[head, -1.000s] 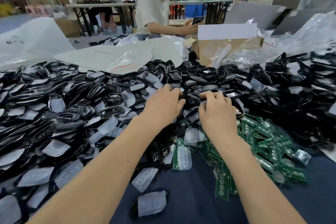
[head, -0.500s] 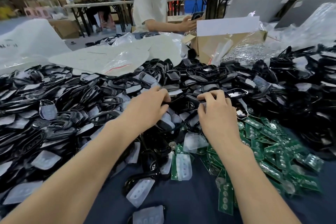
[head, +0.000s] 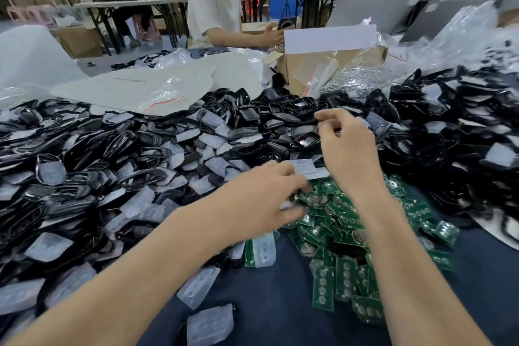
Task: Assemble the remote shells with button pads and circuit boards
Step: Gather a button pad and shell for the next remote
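Gathering parts
Right hand (head: 346, 154) pinches a shell (head: 304, 140); blurred left hand (head: 261, 199), grip unclear, probably reaching for boards (head: 345, 222), centre frame.

glossy black plastic shells (head: 157, 146), seemingly translucent rubbery pads (head: 198, 286)

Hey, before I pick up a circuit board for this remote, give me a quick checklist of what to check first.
1. Boards in reach: the green pile lies right below both hands. Ok.
2. Left hand free: it is blurred over the pile's edge. Cannot tell.
3. Right hand holds a shell: fingers curl beside a black one, grip unclear. Cannot tell.
4. Pad ready: a clear one lies between the hands. Ok.
5. Bare cloth to work on: dark patch in front. Ok.
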Available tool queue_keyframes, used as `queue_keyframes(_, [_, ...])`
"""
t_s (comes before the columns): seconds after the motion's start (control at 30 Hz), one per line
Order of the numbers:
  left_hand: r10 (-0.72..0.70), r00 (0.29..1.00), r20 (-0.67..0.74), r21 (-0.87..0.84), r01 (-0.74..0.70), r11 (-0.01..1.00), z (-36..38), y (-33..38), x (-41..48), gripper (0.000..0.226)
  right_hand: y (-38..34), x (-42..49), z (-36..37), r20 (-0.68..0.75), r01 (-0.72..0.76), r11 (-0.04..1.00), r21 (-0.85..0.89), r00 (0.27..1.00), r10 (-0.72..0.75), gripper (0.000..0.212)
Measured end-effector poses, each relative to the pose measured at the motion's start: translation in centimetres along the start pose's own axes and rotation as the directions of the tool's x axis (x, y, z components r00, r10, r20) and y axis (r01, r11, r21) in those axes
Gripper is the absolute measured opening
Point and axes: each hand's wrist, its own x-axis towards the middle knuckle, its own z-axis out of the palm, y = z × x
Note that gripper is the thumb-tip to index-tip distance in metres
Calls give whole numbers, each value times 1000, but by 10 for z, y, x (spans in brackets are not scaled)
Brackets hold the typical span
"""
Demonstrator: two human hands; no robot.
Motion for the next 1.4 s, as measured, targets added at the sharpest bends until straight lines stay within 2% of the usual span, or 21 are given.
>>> queue_keyframes(0.07, [49,993,105,69,-56,996,11,12,2,51,0,1,-3,5,-15,1000,12,1000,15,24])
queue_keyframes(0.13, [33,992,124,128,-49,991,17,17,5,53,1,1,-4,22,-17,1000,11,1000,17,23])
queue_keyframes(0.23, [86,996,33,276,-92,957,19,17,5,45,3,2,-3,62,-15,1000,-20,998,16,23])
queue_keyframes(0.37, [261,965,-43,353,-229,907,20,14,-8,23,9,11,-5,76,-35,995,-95,996,42,25])
queue_keyframes(0.47, [324,935,-141,400,-246,883,22,6,-12,7,11,25,-5,55,-39,990,-137,997,47,26])
queue_keyframes(0.57, [235,948,-214,235,-184,954,23,-4,-9,21,10,44,7,86,-18,972,-235,995,40,27])
queue_keyframes(0.67, [-34,946,-323,-122,-6,993,15,-13,-10,30,10,60,20,204,-40,916,-398,970,131,35])
queue_keyframes(0.73, [-260,899,-353,-368,122,922,8,-21,-13,30,13,63,25,290,-52,867,-496,931,222,40])
queue_keyframes(0.8, [-466,818,-339,-601,193,776,1,-30,-16,32,17,62,27,310,-31,839,-543,921,235,36])
queue_keyframes(0.87, [-601,742,-299,-755,201,624,-7,-39,-22,37,20,58,27,286,-19,845,-535,937,202,28])
queue_keyframes(0.97, [-651,716,-254,-859,142,491,-10,-48,-33,34,24,53,24,261,-18,857,-514,949,177,19])
queue_keyframes(1.07, [-643,706,-297,-871,76,485,-4,-49,-42,27,24,48,23,296,19,846,-533,941,165,18])
queue_keyframes(1.17, [-682,637,-359,-885,1,466,4,-44,-47,17,19,43,21,280,71,834,-547,954,103,17])
queue_keyframes(1.23, [-712,583,-392,-888,-39,457,7,-43,-49,15,11,39,19,228,92,910,-405,974,3,10])
queue_keyframes(1.3, [-737,543,-402,-901,-92,424,8,-44,-53,13,-2,29,18,184,41,996,-83,983,-25,3])
queue_keyframes(1.33, [-751,533,-390,-914,-124,386,9,-46,-55,12,-8,23,20,195,-20,994,107,981,-1,4])
queue_keyframes(1.4, [-780,529,-334,-943,-183,280,9,-49,-59,9,-18,11,28,285,-185,886,426,957,62,4])
